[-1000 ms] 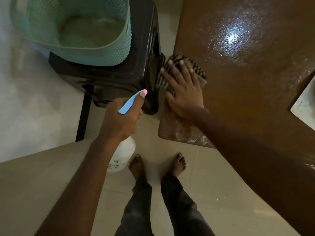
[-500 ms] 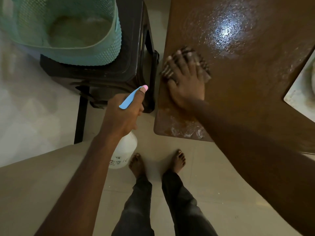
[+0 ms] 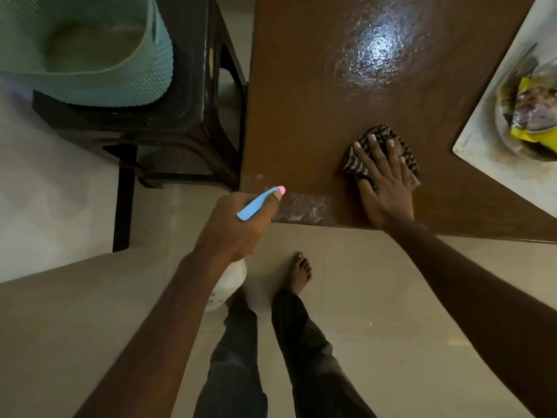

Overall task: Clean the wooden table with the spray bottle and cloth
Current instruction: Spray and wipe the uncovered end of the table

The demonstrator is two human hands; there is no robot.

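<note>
— What's at the far left?
— A green basket (image 3: 105,86) sits on a dark stool (image 3: 193,110), which stands just beside the table (image 3: 301,101).
— And the spray bottle (image 3: 230,282)?
— It is in the left hand (image 3: 238,230), whose grip is curled round its neck. The bottle is off the table's near corner, over the floor, with its white body hanging below the wrist.
— The cloth (image 3: 352,165)?
— It's striped and lies on the table near the front edge. The right hand (image 3: 387,194) lies flat on it, grip spread, fingers straight.
— Further right?
— A white tray (image 3: 479,152) with wrappers on it.
</note>
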